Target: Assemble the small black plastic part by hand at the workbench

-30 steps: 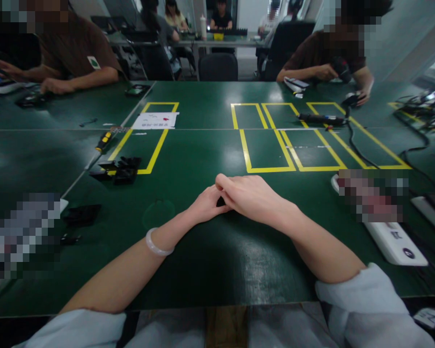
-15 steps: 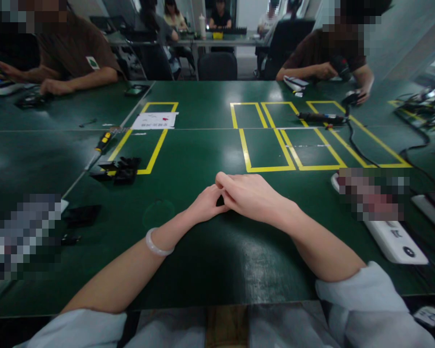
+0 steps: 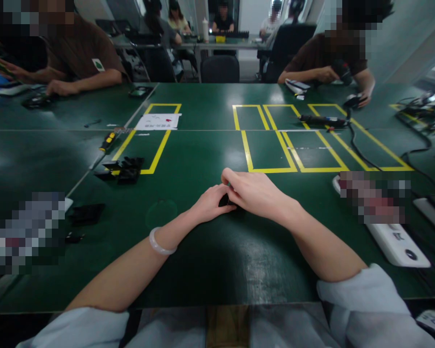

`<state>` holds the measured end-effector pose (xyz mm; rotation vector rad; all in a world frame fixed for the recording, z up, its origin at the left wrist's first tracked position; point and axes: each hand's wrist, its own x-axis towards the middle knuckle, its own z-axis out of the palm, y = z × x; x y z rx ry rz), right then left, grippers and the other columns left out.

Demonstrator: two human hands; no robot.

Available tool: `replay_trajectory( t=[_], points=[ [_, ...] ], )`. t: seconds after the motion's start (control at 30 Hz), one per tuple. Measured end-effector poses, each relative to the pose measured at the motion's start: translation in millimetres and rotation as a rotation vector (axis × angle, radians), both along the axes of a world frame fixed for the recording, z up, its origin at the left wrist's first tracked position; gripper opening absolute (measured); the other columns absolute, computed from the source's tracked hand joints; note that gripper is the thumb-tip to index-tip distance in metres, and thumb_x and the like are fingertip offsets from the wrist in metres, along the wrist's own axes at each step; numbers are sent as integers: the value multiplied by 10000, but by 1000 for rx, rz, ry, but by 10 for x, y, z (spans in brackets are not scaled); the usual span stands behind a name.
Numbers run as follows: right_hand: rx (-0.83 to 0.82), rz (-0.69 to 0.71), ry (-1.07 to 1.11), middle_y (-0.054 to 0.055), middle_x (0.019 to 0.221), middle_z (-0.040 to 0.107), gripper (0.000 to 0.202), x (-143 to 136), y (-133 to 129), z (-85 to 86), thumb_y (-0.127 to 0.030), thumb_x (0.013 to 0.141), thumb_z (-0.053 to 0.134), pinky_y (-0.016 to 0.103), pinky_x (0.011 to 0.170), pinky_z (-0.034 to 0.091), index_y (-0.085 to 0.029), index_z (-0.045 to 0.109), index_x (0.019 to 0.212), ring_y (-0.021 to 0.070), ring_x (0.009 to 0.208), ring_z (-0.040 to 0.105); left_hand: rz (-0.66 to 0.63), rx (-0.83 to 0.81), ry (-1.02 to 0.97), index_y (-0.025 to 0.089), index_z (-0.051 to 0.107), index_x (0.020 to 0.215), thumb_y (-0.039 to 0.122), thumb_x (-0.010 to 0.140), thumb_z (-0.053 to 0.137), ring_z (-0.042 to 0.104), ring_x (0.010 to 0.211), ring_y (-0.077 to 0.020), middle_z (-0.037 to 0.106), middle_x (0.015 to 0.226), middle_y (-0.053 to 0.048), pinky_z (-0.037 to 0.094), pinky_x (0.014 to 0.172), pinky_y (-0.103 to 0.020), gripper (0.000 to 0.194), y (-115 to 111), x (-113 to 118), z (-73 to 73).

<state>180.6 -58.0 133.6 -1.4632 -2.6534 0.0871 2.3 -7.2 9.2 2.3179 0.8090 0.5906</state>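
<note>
My left hand [image 3: 210, 203] and my right hand [image 3: 255, 191] meet low over the middle of the green table [image 3: 203, 261]. Between them shows a bit of a small dark thing [image 3: 224, 199], mostly hidden behind the fingers, so its kind cannot be made out. The left thumb reaches out beneath it toward the right hand. My right hand is curled, its index finger bent over at the top and its other fingers out of sight. A pale bracelet [image 3: 159, 242] rings my left wrist.
Black plastic parts [image 3: 126, 169] and a yellow-black screwdriver [image 3: 108, 140] lie to the left, near a paper label [image 3: 158, 121]. At right are a white device [image 3: 398, 244] and a corded black tool [image 3: 322, 120]. Yellow tape marks the table. Co-workers sit opposite.
My hands have shifted slightly to the right, and the dark thing between them shows more clearly. The whole view has moved a little.
</note>
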Motion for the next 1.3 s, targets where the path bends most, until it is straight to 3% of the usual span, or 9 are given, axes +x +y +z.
replay_trajectory(
  t=[0.13, 0.4, 0.6, 0.7, 0.8, 1.0, 1.3],
  points=[
    [34, -23, -64, 57, 836, 738, 268, 1, 19, -22, -390, 1061, 382, 305, 561, 214, -192, 562, 1051, 199, 735, 682, 5, -19, 31, 196, 668, 1079, 448, 884, 709, 638, 1143, -339, 704, 1186, -108, 515, 999, -491, 321, 0, 0, 2],
    [-2, 31, 9, 52, 906, 745, 215, -17, -30, -6, -205, 1000, 394, 291, 581, 249, -170, 530, 1162, 180, 762, 674, 9, -3, -1, 187, 632, 1187, 467, 877, 708, 628, 1177, -335, 685, 1228, -114, 495, 1035, -499, 424, 8, 4, -31],
    [-3, 31, -70, 72, 839, 741, 306, -43, -33, 18, -374, 1067, 345, 309, 577, 200, -184, 582, 1028, 191, 737, 670, 24, -11, -20, 203, 663, 1097, 482, 881, 699, 650, 1121, -331, 696, 1174, -98, 533, 976, -471, 355, -4, -2, -33],
    [-12, 32, -80, 64, 830, 738, 249, -39, -27, 13, -300, 1058, 357, 303, 569, 192, -179, 575, 1060, 179, 716, 660, 17, -9, -7, 197, 668, 1058, 480, 878, 702, 655, 1105, -337, 702, 1155, -101, 540, 958, -470, 337, -2, -5, -35],
    [-6, 52, -34, 57, 889, 743, 205, -36, -43, 16, -220, 1024, 375, 293, 576, 218, -172, 552, 1117, 165, 715, 649, -4, -3, -22, 179, 646, 1138, 449, 885, 695, 643, 1145, -346, 685, 1216, -124, 530, 979, -484, 373, 11, -5, -48],
    [32, 44, -98, 67, 801, 732, 305, -43, -38, 2, -368, 1073, 334, 314, 575, 201, -184, 575, 1036, 194, 702, 657, 5, -15, -41, 194, 651, 1115, 469, 880, 701, 646, 1142, -336, 693, 1191, -105, 533, 980, -474, 365, 5, -1, -30],
    [23, 27, -33, 64, 937, 743, 197, -56, -40, 3, -242, 1038, 370, 294, 598, 263, -173, 533, 1124, 178, 782, 680, 6, 7, 3, 176, 640, 1134, 454, 883, 701, 630, 1172, -336, 686, 1216, -118, 498, 1034, -483, 379, 8, 0, -32]
  ],
)
